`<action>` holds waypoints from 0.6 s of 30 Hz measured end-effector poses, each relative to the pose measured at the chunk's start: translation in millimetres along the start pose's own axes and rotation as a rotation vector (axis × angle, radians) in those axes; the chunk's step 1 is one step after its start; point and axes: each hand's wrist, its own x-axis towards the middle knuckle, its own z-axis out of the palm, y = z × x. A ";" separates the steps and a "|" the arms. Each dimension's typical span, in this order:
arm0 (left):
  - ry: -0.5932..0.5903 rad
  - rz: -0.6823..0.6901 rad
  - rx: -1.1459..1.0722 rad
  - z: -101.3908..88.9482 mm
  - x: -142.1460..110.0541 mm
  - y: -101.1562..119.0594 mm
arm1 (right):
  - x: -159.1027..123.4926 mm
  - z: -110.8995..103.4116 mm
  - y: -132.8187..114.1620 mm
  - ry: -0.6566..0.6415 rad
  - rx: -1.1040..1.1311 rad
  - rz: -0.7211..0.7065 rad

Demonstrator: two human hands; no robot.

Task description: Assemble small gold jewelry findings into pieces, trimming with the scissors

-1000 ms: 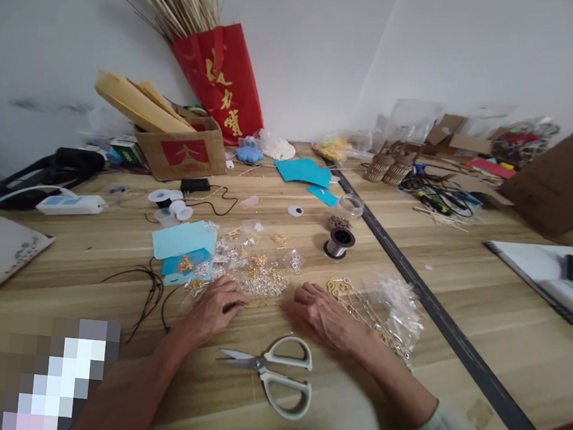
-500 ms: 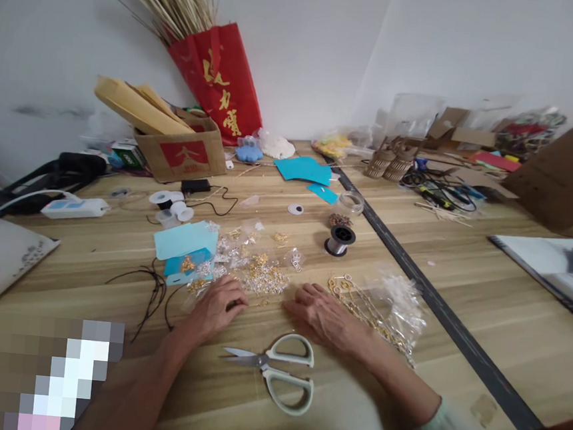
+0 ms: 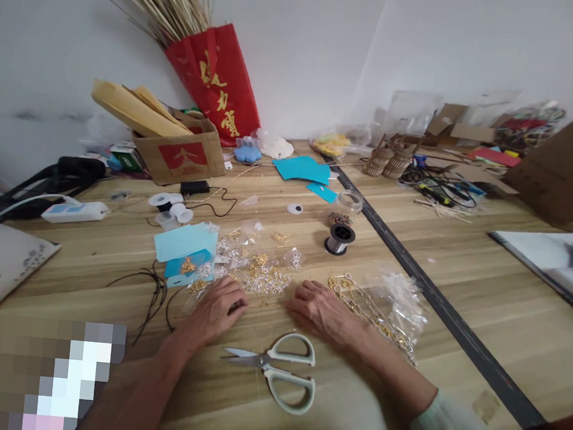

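Note:
A thin gold chain (image 3: 264, 304) lies low over the table between my two hands. My left hand (image 3: 222, 308) is closed, with thumb and forefinger pinched at the chain's left end. At its right end the curled fingertips of my right hand (image 3: 316, 308) are pressed together on the table; the exact contact is hard to see. Just beyond the hands is a pile of small gold and silver findings (image 3: 265, 279). A pair of scissors (image 3: 278, 367) with pale handles lies partly spread in front of me. Thicker gold chains (image 3: 368, 309) rest beside my right wrist.
Clear plastic bags (image 3: 402, 302) lie at the right. A spool of wire (image 3: 339, 240) and an open jar (image 3: 349, 204) stand behind the pile. Blue cards (image 3: 186, 243) and black cord (image 3: 151, 297) are at the left. A dark strip (image 3: 413, 263) crosses the table.
My right hand has shifted very slightly right, widening the gap between the hands a little. The left hand stays about where it was; the view has tilted slightly.

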 end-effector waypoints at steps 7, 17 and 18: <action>0.018 -0.021 -0.032 -2.3 1.1 0.9 | 5.3 7.9 -3.7 0.097 0.044 0.044; 0.017 -0.031 -0.056 -3.4 1.6 1.5 | 16.4 20.7 -18.7 0.200 0.131 -0.049; 0.017 -0.030 -0.054 -3.3 1.6 1.3 | 18.0 22.4 -18.9 0.199 0.117 -0.053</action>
